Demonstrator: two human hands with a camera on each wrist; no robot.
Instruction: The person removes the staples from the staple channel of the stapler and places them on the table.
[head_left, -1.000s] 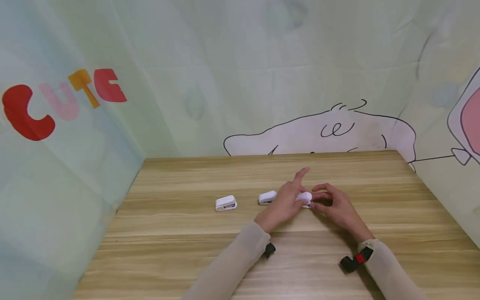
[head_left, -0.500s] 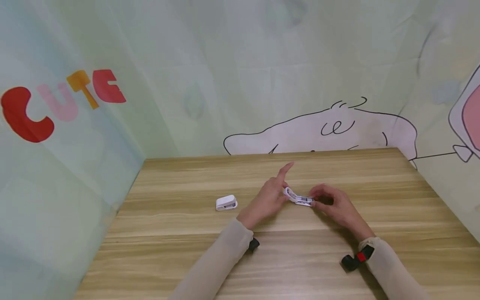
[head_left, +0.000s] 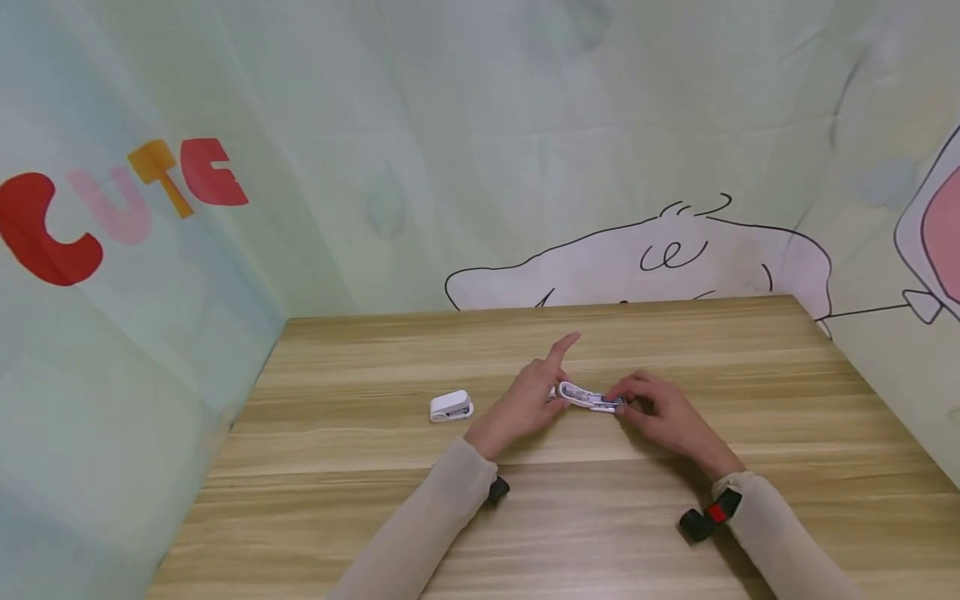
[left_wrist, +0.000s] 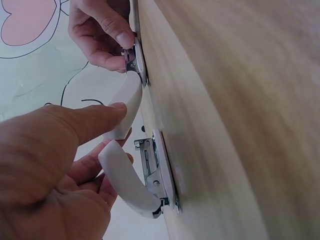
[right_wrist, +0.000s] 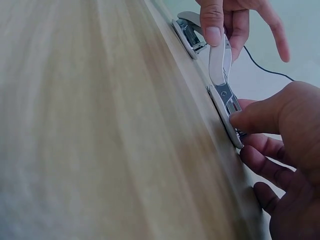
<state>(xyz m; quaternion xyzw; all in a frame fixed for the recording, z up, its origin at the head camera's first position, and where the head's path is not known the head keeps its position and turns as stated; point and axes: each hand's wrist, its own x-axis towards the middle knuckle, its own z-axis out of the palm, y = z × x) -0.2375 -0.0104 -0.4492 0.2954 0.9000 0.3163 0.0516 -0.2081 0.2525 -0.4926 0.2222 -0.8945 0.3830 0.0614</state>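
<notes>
A small white stapler (head_left: 581,394) lies swung open on the wooden table between both hands. My left hand (head_left: 521,404) pinches its raised white top cover (right_wrist: 218,65), thumb on one side, index finger extended away. My right hand (head_left: 667,414) pinches the metal staple channel and base at the other end, as the right wrist view shows, with the thumb (right_wrist: 250,120) on the channel. A second white stapler (left_wrist: 127,182) rests on the table beside my left hand, mostly hidden in the head view. Further left lies a third white stapler (head_left: 452,406), untouched.
The wood-grain table (head_left: 360,517) reaches back to a printed cloth backdrop (head_left: 420,167), which also hangs along the left and right sides. Black wrist cameras (head_left: 697,525) sit below each sleeve, close to the tabletop.
My left hand has moved left, swinging the stapler's cover up and back from its base. The right fingers have shifted slightly left onto the channel. The leftmost stapler has stayed put.
</notes>
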